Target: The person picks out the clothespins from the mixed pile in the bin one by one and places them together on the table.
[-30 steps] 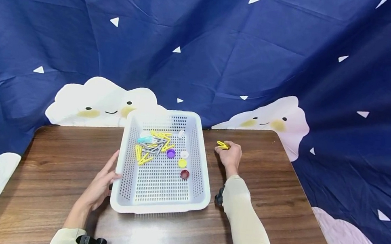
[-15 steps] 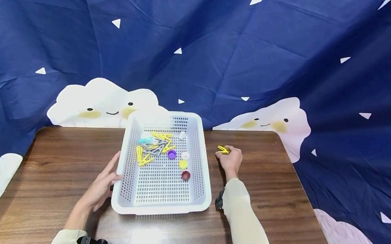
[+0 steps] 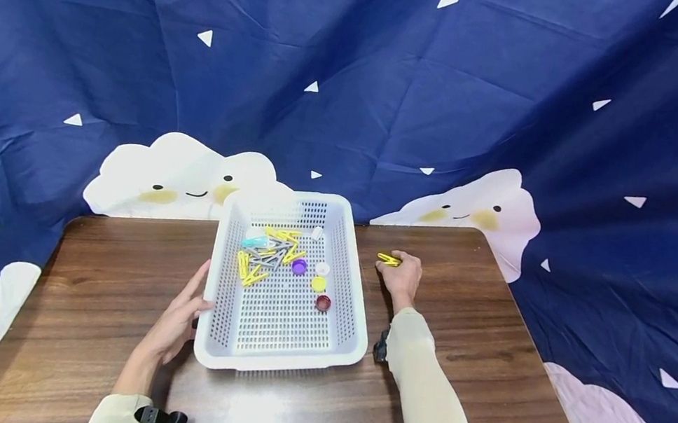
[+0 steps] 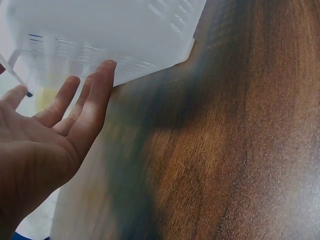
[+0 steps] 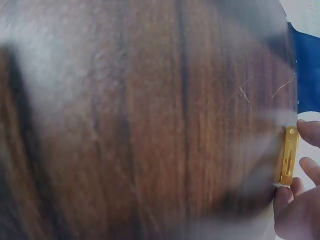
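Observation:
My right hand pinches a yellow clothespin low over the table, right of the basket. In the right wrist view the clothespin lies between the fingertips at the right edge. My left hand touches the left side of a white plastic basket, its thumb at the rim. The left wrist view shows that hand's fingers fairly straight against the basket's outer wall. Inside the basket are several yellow clothespins and grey clothespins in a loose pile.
The basket also holds a purple cap, white cap, yellow cap, dark red cap, small white piece and light blue item. Behind the brown wooden table hangs a dark blue curtain.
My right hand has come slightly nearer to me with the clothespin, which has turned a little. My left hand stays at the basket. The head view has shifted slightly.

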{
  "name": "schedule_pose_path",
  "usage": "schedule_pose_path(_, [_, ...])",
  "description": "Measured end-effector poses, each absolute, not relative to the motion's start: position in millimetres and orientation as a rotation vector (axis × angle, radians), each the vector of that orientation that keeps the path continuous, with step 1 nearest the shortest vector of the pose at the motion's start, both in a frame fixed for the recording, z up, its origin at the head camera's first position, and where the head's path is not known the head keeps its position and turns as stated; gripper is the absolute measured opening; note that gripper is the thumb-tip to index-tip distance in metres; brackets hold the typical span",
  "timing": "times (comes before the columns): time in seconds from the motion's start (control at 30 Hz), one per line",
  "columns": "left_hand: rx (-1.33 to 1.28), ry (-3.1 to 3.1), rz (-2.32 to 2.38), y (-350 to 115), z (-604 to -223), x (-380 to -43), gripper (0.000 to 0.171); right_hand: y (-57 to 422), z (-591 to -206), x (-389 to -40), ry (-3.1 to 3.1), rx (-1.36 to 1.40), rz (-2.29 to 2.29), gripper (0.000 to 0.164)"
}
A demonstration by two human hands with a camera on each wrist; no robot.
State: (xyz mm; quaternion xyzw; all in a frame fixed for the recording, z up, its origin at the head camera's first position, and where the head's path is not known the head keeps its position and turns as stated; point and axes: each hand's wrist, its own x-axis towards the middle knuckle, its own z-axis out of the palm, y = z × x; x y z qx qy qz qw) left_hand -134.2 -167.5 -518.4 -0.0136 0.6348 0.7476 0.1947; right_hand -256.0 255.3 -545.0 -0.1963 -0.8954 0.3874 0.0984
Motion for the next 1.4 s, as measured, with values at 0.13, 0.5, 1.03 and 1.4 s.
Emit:
schedule_pose_path(0.13, [-0.037,1.783,2.097,-167,-518,-135,0.08,257,-542,-254,-2.647,-0.592,1.151,0.048])
schedule_pose_path(0.5, [-0.01,1.754,2.122,-169,-519,-135,0.081,256,-524,-256,-2.614,-0.516,1.183,0.051])
schedule_pose_path(1.03, [-0.014,1.718,2.135,-172,-519,-134,0.08,239,-486,-263,-2.515,-0.332,1.259,0.045])
schedule_pose_path(1.4, [-0.003,1.694,2.153,-175,-521,-136,0.077,221,-442,-266,-2.445,-0.141,1.283,0.043])
